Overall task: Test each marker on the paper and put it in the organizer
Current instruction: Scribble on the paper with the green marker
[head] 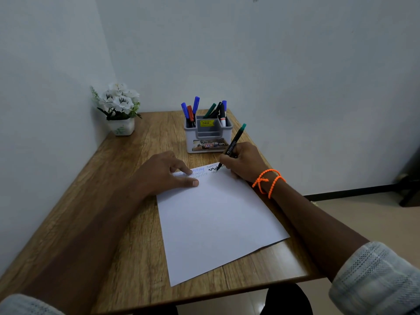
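Observation:
A white sheet of paper (216, 214) lies on the wooden table (127, 223), with zigzag test marks along its far edge. My right hand (244, 161) grips a black marker with a green end (231, 146), tip down on the paper at a dark zigzag. My left hand (166, 171) lies flat on the paper's far left corner, fingers spread, holding it still. Just beyond the paper stands a grey organizer (208, 135) with several blue, red, green and black markers upright in its compartments.
A white pot of white flowers (120, 108) stands in the table's far left corner against the wall. Walls close in the table's left and far sides. The table's right edge drops to a tiled floor (363, 214).

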